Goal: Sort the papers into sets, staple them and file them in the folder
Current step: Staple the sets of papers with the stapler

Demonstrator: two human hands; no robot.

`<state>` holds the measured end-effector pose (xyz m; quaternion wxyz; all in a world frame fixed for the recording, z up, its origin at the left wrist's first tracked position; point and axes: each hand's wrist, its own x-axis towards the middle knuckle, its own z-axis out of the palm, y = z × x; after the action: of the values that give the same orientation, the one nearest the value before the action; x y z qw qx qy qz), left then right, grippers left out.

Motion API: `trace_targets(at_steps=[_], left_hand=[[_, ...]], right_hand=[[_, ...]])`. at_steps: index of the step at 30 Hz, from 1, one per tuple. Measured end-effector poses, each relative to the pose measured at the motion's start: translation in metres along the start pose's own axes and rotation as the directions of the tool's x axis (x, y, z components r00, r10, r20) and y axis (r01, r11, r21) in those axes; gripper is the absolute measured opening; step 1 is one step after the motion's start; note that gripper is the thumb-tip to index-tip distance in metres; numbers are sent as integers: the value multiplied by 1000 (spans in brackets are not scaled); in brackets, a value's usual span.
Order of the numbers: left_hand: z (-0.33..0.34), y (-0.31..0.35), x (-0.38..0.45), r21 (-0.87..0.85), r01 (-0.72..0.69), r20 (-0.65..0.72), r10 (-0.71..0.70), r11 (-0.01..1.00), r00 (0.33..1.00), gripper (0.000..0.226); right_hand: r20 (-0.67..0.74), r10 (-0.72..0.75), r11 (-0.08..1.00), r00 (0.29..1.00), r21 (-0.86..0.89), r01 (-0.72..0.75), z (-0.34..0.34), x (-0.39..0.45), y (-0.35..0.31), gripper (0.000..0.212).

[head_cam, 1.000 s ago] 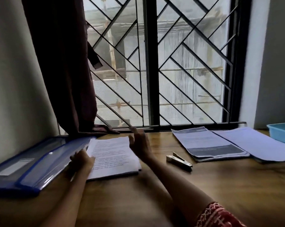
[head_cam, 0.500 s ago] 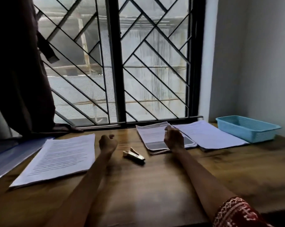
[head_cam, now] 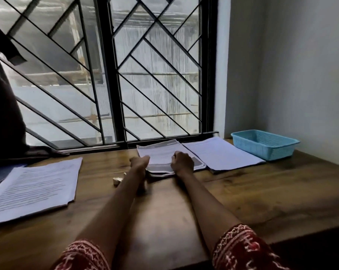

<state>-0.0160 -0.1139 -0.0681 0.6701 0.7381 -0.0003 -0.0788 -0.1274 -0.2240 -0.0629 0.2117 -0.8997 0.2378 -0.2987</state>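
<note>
**Both hands on the middle stack by the window**

The table (head_cam: 233, 201) was dark wood, set against a barred window (head_cam: 110, 75), with a pale wall (head_cam: 301, 65) at right and a dark curtain (head_cam: 3, 117) at far left. Three lots of paper lay on it: a printed stack (head_cam: 34, 190) at left, a middle stack (head_cam: 161, 154) under the window, and a right stack (head_cam: 221, 152) touching it. A blue basket (head_cam: 264, 143) stood near the right corner. A stapler (head_cam: 117, 180) lay just left of the left forearm, partly hidden. A blue folder edge (head_cam: 1, 172) showed at far left.

The left hand (head_cam: 139, 162) gripped the middle stack's left edge, fingers curled. The right hand (head_cam: 182, 162) rested on it, fingers curled over the near right part.
</note>
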Motion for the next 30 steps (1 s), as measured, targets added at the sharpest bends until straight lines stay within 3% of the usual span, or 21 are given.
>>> trace_targets(at_steps=[6,9,12,14,16,18,20,21,24,28,30], left_hand=[[6,10,-43,90,-43,193,25,995,981,41],[-3,10,-37,58,-108,141,99,992,985,39],[-16,17,-39,58,-240,2,240,969,971,31],[-26,19,-49,32,-324,-58,325,946,944,29],[-39,19,-62,46,-412,-122,415,910,902,28],[-54,18,-70,48,-470,-165,471,882,867,30],[-72,17,-80,29,-498,-181,495,867,850,35],[-83,17,-85,22,-501,-182,497,865,849,35],[-117,12,-103,55,-500,-134,503,864,854,32],[-163,9,-119,60,-481,-76,484,875,872,37],[-182,10,-123,71,-496,-72,500,865,863,43]], right_hand=[[-6,31,999,999,36,-31,0,4,2,30],[-70,37,996,997,84,-31,-2,3,0,31],[-151,110,989,982,110,-94,-10,6,-7,51],[-126,203,965,971,197,-176,-17,6,-12,68],[-42,306,886,951,379,-269,-22,3,-18,77],[73,383,700,921,627,-341,-23,2,-23,73],[183,342,499,921,796,-344,-26,-6,-30,53],[206,294,448,933,833,-325,-27,-13,-34,42],[186,148,377,971,897,-230,-32,-36,-45,26],[150,-38,320,988,939,-130,-45,-68,-69,36],[133,-96,306,986,947,-98,-50,-78,-82,27]])
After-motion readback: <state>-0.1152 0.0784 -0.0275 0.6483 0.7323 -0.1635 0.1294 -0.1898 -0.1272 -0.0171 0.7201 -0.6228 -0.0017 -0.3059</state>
